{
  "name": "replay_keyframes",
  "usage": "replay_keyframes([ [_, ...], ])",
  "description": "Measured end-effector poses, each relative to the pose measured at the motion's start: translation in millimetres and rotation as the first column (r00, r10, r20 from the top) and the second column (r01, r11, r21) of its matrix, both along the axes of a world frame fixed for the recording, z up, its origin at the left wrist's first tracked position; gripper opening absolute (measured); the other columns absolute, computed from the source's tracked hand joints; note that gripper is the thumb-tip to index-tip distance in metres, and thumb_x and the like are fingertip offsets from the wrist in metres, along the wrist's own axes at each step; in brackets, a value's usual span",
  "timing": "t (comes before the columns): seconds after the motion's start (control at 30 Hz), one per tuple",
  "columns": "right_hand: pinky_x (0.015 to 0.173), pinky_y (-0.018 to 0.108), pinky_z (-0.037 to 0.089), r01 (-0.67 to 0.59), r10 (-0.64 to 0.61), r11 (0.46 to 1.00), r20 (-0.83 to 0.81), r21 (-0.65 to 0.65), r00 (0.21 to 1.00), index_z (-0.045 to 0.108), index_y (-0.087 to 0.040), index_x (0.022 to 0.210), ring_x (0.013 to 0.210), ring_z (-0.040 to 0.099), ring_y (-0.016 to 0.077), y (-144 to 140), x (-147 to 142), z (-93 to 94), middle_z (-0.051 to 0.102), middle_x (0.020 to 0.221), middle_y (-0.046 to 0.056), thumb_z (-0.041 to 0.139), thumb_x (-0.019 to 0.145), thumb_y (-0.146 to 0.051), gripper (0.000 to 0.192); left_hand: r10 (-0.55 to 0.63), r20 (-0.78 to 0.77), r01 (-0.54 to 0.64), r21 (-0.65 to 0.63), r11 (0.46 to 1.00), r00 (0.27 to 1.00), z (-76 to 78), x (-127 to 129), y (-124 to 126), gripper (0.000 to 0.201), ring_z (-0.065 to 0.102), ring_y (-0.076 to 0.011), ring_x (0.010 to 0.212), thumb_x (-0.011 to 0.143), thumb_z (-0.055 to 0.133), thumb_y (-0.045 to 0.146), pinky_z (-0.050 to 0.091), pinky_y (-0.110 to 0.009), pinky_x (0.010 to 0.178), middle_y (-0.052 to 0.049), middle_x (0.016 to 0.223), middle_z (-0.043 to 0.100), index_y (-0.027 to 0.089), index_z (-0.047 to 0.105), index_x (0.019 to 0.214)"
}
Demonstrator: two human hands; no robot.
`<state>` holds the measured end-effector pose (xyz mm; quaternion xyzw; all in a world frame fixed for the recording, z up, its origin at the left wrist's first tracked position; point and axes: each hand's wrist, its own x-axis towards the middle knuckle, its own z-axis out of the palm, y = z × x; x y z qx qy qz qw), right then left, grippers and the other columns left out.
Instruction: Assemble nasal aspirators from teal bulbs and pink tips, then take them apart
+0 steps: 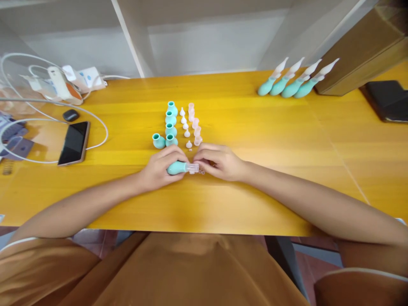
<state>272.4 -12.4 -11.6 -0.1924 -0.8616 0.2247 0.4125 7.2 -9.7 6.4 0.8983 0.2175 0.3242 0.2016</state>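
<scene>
**Bulb and clear piece, held at mid-table**

Item: teal bulb (176, 168), lying near the table's (255, 199) front edge, left hand (158, 170) closed round it. Right hand (219, 162) pinches the clear tube (193, 168) at its mouth. Behind, touching distance: loose teal bulbs (169, 125) and small clear parts (191, 123) in rows. Risk, as I judge it: a slipped pinch or stray knuckle scatters those light pieces.

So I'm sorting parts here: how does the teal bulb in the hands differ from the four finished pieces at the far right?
The teal bulb lies gripped in the left hand, with the right hand at its short clear tip. The four finished pieces rest untouched, side by side, with long whitish tips. Both have teal bodies.
</scene>
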Motion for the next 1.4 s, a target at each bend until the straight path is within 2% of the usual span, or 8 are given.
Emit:
replay_keyframes([
  [0.27,0.071,0.026,0.046,-0.027,0.030,0.997,0.052,-0.074,0.998,0.070,-0.017,0.100,0.076,0.057,0.0135,7.0,-0.1,-1.8,0.063,0.086,0.002,0.059,0.109,-0.020,0.015,0.069,-0.029,-0.070,-0.059,0.996,0.997,-3.5,3.8,2.9,0.012,0.071,-0.0172,0.093,0.096,0.078,0.021,0.059,-0.030,0.086,-0.004,0.101,0.074,0.021,0.070,0.106],
  [0.5,0.069,0.026,0.043,0.045,-0.047,0.983,-0.003,-0.180,0.999,0.067,-0.018,0.087,0.069,0.051,0.0121,11.1,-0.4,-4.6,0.057,0.077,-0.002,0.060,0.109,-0.021,0.023,0.128,-0.031,-0.130,-0.085,0.988,0.991,-3.2,5.0,2.9,0.013,0.073,-0.0172,0.092,0.095,0.080,0.026,0.060,-0.030,0.087,-0.004,0.101,0.077,0.021,0.072,0.104],
  [0.7,0.072,0.027,0.048,-0.012,0.000,0.972,-0.047,-0.233,0.999,0.077,-0.017,0.102,0.075,0.059,0.0134,12.2,0.1,-4.6,0.068,0.086,0.002,0.059,0.110,-0.023,0.021,0.147,-0.045,-0.152,-0.125,0.980,0.988,-1.2,4.9,2.3,0.014,0.075,-0.0161,0.087,0.096,0.079,0.030,0.059,-0.029,0.085,-0.003,0.098,0.079,0.021,0.073,0.103],
  [0.9,0.066,0.026,0.043,-0.007,-0.007,0.973,-0.057,-0.232,0.998,0.071,-0.017,0.087,0.068,0.051,0.0122,11.9,1.1,-1.7,0.059,0.076,-0.001,0.058,0.110,-0.024,0.027,0.148,-0.040,-0.152,-0.112,0.982,0.988,-2.8,4.4,2.6,0.015,0.075,-0.0156,0.085,0.095,0.080,0.031,0.058,-0.028,0.081,-0.003,0.097,0.080,0.020,0.073,0.104],
  [1.1,0.063,0.025,0.038,0.017,-0.029,0.968,-0.042,-0.249,0.999,0.065,-0.018,0.080,0.065,0.045,0.0113,11.7,0.7,-3.2,0.055,0.073,-0.003,0.059,0.109,-0.023,0.030,0.160,-0.056,-0.165,-0.104,0.981,0.986,-2.5,3.8,3.0,0.016,0.076,-0.0162,0.086,0.095,0.080,0.031,0.059,-0.028,0.082,-0.003,0.098,0.082,0.021,0.073,0.104],
  [1.2,0.063,0.025,0.037,0.046,-0.056,0.967,-0.035,-0.252,0.998,0.066,-0.018,0.082,0.065,0.046,0.0110,11.6,1.1,-4.7,0.054,0.074,-0.003,0.060,0.108,-0.024,0.028,0.167,-0.063,-0.173,-0.105,0.979,0.984,-2.4,4.0,2.2,0.015,0.076,-0.0163,0.087,0.095,0.080,0.031,0.059,-0.028,0.083,-0.003,0.099,0.082,0.021,0.073,0.104],
  [1.3,0.066,0.025,0.040,0.049,-0.064,0.963,-0.050,-0.265,0.997,0.070,-0.017,0.091,0.068,0.051,0.0115,11.2,3.3,-3.7,0.062,0.080,0.000,0.056,0.112,-0.028,0.027,0.172,-0.061,-0.178,-0.111,0.978,0.983,-2.9,4.0,1.8,0.016,0.077,-0.0170,0.089,0.096,0.080,0.031,0.059,-0.029,0.085,-0.003,0.102,0.083,0.021,0.073,0.106],
  [1.4,0.070,0.026,0.042,0.004,-0.027,0.962,-0.080,-0.274,0.996,0.069,-0.017,0.095,0.070,0.054,0.0122,9.5,5.5,-0.9,0.064,0.082,0.001,0.047,0.118,-0.038,0.037,0.168,-0.057,-0.173,-0.095,0.980,0.984,-3.1,3.7,2.2,0.016,0.077,-0.0170,0.090,0.096,0.080,0.030,0.058,-0.029,0.084,-0.003,0.102,0.082,0.021,0.072,0.107],
])
